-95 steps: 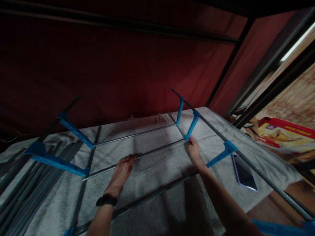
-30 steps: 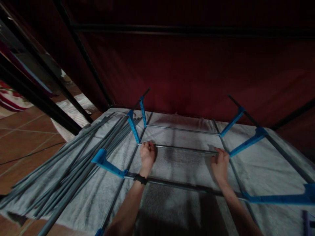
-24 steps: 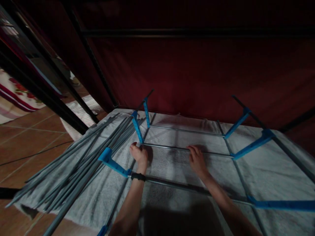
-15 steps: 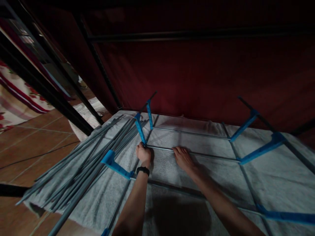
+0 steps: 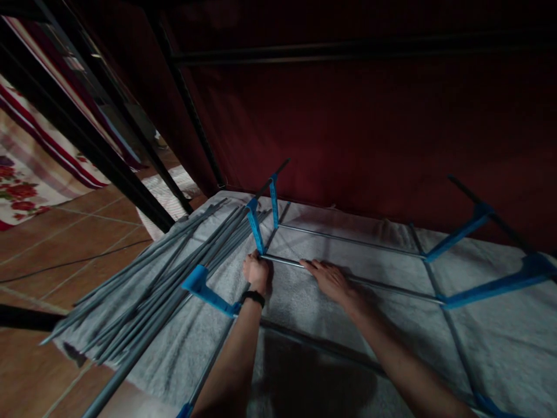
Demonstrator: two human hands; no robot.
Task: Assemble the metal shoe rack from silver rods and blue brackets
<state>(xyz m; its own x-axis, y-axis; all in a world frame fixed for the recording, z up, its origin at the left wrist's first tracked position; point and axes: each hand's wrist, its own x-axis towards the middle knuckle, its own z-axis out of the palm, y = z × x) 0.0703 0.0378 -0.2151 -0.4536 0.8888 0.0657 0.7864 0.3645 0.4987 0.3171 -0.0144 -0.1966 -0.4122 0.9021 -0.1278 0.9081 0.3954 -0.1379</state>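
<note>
My left hand [image 5: 256,273], with a black band on the wrist, is closed around the joint at the foot of a blue plastic bracket [image 5: 255,229]. A grey metal rod [image 5: 282,260] runs to the right from that joint. Over this rod my right hand [image 5: 328,278] is bent, fingers wrapped on it and thumb side hidden. The rod's far end meets another blue bracket [image 5: 487,288]. Behind it lies a parallel rod [image 5: 348,238], and nearer me a third rod [image 5: 313,341] passes under my forearms. Another blue bracket [image 5: 211,296] stands left of my wrist.
Several loose grey tubes [image 5: 174,278] lie bundled on the left of the pale cloth [image 5: 161,360]. Black frame posts [image 5: 82,128] and a dark red fabric wall [image 5: 348,133] enclose the area. Brown floor tiles [image 5: 104,232] and a flowered curtain [image 5: 26,157] are at the left.
My right hand has slid a little left along the rod, closer to my left hand. The left hand keeps its hold at the joint. The camera view has shifted slightly.
</note>
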